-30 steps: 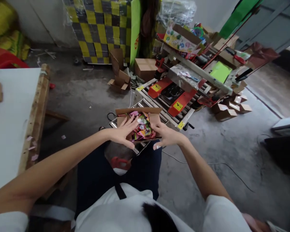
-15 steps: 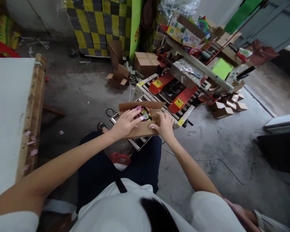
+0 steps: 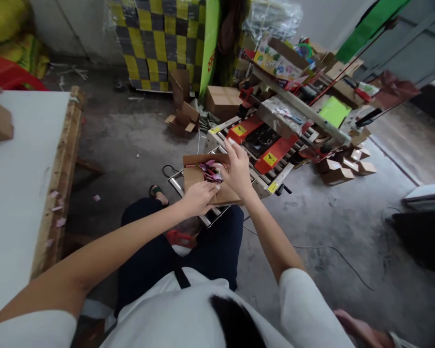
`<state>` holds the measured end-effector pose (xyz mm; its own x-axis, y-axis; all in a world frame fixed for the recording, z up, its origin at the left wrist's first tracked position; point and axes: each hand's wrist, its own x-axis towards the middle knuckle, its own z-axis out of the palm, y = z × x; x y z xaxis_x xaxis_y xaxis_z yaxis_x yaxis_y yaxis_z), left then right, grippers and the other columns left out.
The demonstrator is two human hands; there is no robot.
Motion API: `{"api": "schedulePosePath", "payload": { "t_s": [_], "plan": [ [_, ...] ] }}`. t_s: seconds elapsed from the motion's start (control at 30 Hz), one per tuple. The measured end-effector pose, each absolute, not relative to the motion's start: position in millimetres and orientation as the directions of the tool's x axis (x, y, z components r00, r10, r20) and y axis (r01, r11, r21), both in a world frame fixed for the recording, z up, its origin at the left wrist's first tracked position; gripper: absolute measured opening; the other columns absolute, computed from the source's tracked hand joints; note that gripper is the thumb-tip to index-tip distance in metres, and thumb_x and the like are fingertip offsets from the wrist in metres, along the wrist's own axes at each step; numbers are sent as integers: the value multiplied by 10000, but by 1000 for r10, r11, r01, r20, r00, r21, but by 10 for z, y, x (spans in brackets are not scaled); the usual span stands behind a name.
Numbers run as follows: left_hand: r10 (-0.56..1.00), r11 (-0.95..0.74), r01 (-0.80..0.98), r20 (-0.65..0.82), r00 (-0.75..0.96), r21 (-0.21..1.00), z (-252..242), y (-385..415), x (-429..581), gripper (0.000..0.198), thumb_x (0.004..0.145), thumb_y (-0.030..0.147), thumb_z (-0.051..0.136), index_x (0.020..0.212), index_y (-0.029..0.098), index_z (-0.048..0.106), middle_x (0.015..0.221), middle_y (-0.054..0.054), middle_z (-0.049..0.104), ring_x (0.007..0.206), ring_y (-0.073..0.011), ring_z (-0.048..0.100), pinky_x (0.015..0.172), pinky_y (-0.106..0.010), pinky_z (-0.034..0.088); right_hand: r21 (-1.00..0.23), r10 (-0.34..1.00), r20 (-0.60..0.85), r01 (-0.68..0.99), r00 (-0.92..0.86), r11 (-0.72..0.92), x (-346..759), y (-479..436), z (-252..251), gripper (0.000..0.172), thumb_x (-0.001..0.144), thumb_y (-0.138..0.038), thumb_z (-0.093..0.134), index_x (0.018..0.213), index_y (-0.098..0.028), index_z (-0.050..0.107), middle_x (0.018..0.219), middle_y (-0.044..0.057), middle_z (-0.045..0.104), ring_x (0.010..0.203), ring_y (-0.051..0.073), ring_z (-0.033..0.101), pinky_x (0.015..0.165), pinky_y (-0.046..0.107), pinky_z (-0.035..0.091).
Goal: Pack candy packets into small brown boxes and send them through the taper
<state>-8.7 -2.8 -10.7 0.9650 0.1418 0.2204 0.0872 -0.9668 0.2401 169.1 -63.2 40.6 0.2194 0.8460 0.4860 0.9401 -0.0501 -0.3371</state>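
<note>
A small brown cardboard box (image 3: 193,176) rests on the steel roller bed in front of my knees. Its top is partly folded over, and bright pink and green packets (image 3: 209,170) show in the gap. My left hand (image 3: 199,197) lies flat on the near flap with fingers stretched out. My right hand (image 3: 235,170) reaches over the far right side of the box, fingers extended, touching the far flap. Neither hand grips anything that I can see.
A red carton-sealing machine (image 3: 266,140) with rollers stands just behind the box. Loose small cartons (image 3: 344,164) lie on the floor to the right. A white table (image 3: 21,183) with a wooden edge is at the left. A cable (image 3: 326,249) crosses the concrete floor.
The near flap went from open to folded down over the packets. My left hand slid onto that flap and my right hand rose toward the far flap.
</note>
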Motion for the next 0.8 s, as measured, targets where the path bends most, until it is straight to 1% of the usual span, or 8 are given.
{"api": "schedulePosePath", "payload": {
  "t_s": [0.23, 0.37, 0.43, 0.53, 0.57, 0.63, 0.7, 0.8],
  "plan": [
    [113, -978, 36, 377, 919, 205, -253, -114, -166, 423, 881, 329, 692, 1203, 56, 660, 1285, -215, 662, 1242, -320, 600, 1080, -458, 475, -323, 932, 348, 946, 102, 17, 1462, -1000, 42, 443, 976, -266, 495, 1394, -147, 579, 1339, 151, 630, 1307, 286, 530, 1206, 505, 327],
    [152, -973, 72, 371, 916, 220, -238, -159, -302, 348, 962, 296, 578, 1290, 193, 635, 1427, -142, 604, 1322, -281, 555, 1113, -469, 428, -354, 945, 294, 935, 144, -32, 1413, -1234, -184, 450, 1000, -312, 475, 1410, -167, 588, 1363, 148, 628, 1348, 279, 515, 1205, 488, 347],
    [242, -961, 179, 322, 915, 213, -147, -64, -348, 556, 878, 351, 708, 1393, 207, 558, 1542, -168, 478, 1410, -337, 460, 1153, -515, 360, -356, 950, 279, 934, 139, -33, 1407, -1228, -188, 460, 994, -354, 502, 1416, -192, 588, 1363, 132, 632, 1356, 277, 513, 1210, 483, 349],
    [306, -946, 276, 190, 933, 168, 29, 200, -308, 1225, 514, 559, 930, 1519, 110, 391, 1641, -285, 210, 1503, -524, 180, 1192, -637, 193, -366, 958, 268, 931, 103, 2, 1460, -1184, -145, 509, 971, -396, 548, 1443, -208, 562, 1386, 128, 618, 1374, 285, 502, 1224, 499, 337],
    [295, -949, 274, 128, 947, 156, 79, 279, -265, 1342, 429, 616, 932, 1527, 89, 370, 1635, -311, 188, 1490, -566, 149, 1182, -663, 169, -372, 959, 267, 928, 92, 14, 1503, -1171, -134, 531, 960, -409, 565, 1452, -209, 553, 1395, 129, 611, 1379, 290, 496, 1224, 505, 338],
    [270, -954, 263, 34, 962, 141, 148, 352, -145, 1329, 441, 671, 885, 1520, 80, 382, 1582, -326, 286, 1440, -572, 252, 1163, -649, 205, -390, 961, 265, 920, 74, 37, 1633, -1139, -129, 519, 960, -415, 557, 1441, -221, 562, 1390, 123, 614, 1366, 284, 508, 1214, 501, 358],
    [331, -935, 324, 29, 943, 144, 179, 282, 6, 1197, 549, 648, 834, 1512, 83, 403, 1487, -313, 413, 1345, -518, 405, 1127, -599, 281, -416, 955, 280, 909, 99, 28, 1788, -1095, -150, 454, 980, -405, 505, 1387, -231, 608, 1355, 115, 633, 1335, 265, 534, 1200, 482, 379],
    [510, -852, 488, 91, 855, 190, 173, 21, 270, 1113, 614, 627, 800, 1513, 96, 416, 1406, -304, 472, 1231, -491, 481, 1048, -575, 344, -490, 863, 380, 864, 334, -118, 1933, -1028, -225, 477, 1005, -391, 407, 1399, -186, 580, 1392, 150, 595, 1365, 267, 501, 1192, 487, 378]
  ]
}}
